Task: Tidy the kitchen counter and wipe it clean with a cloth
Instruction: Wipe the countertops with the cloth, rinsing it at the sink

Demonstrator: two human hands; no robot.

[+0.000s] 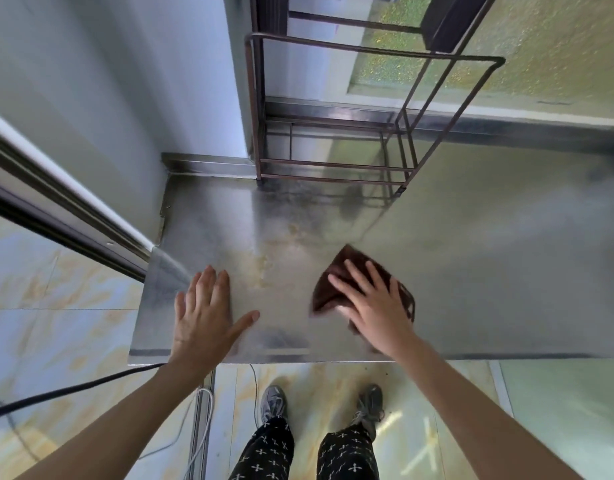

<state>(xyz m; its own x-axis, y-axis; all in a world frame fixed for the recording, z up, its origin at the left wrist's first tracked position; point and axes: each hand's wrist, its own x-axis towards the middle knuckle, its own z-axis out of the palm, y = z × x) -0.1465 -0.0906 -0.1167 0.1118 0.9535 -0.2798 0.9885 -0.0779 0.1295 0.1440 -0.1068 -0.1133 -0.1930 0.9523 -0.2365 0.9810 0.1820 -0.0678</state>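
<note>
A steel counter (471, 271) fills the middle of the view, with yellowish stains near its left part. A dark brown cloth (340, 268) lies flat on it near the front edge. My right hand (374, 303) presses down on the cloth with fingers spread; the cloth's edge is blurred. My left hand (205, 313) rests flat on the bare counter to the left of the stains, fingers apart, holding nothing.
A rusty brown metal rack (260, 109) stands at the back of the counter against the wall and window. A sliding door frame (66, 216) runs at the left. Cables (73, 388) lie on the tiled floor below, beside my shoes.
</note>
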